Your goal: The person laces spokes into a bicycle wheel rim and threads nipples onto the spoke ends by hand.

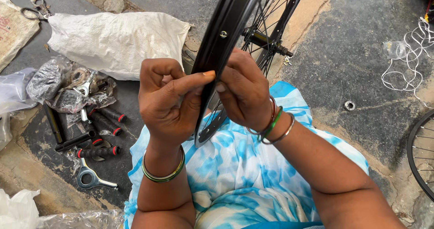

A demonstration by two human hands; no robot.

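Stone floor (343, 52) lying beneath; I am pinching black wheel rim (224, 34), left hand (169, 100) and right hand (244, 93) both closing around it.

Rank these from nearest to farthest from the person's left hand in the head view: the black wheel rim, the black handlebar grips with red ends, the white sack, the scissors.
1. Black wheel rim: touching the left hand, pinched at its right.
2. Black handlebar grips with red ends: on the ground, left of the hand.
3. White sack: above and left.
4. Scissors: far top-left corner.
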